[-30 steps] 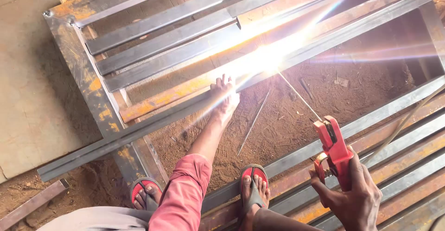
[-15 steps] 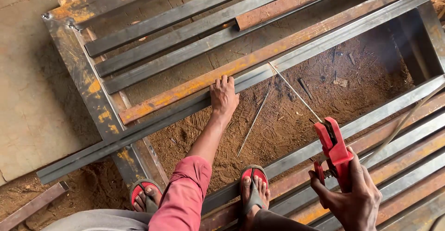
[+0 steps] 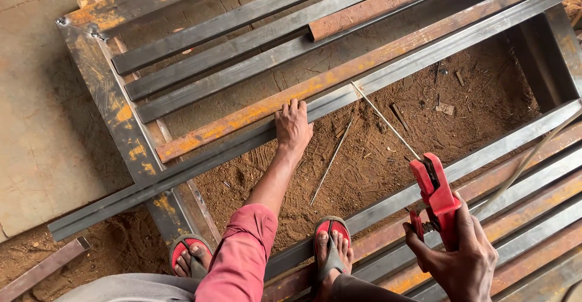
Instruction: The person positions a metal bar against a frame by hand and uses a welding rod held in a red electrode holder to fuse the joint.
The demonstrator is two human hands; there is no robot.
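Near the lower right of the frame the right hand (image 3: 464,259) has its fingers wrapped tight around a red electrode holder (image 3: 435,194), whose clamp grips a thin welding rod (image 3: 385,120). The rod slants up-left so its tip meets the long grey steel tube (image 3: 388,75) crossing the middle of the frame. At the centre the left hand (image 3: 293,125) lies flat, fingers loosely spread, pressing that tube against a rusty bar (image 3: 242,119), seemingly to steady them. A loose rod (image 3: 332,159) lies on the dirt floor (image 3: 388,175) below; sandalled feet (image 3: 330,244) stand at the bottom edge.

Welding workshop, steel bars (image 3: 388,78), dirt floor (image 3: 376,156)
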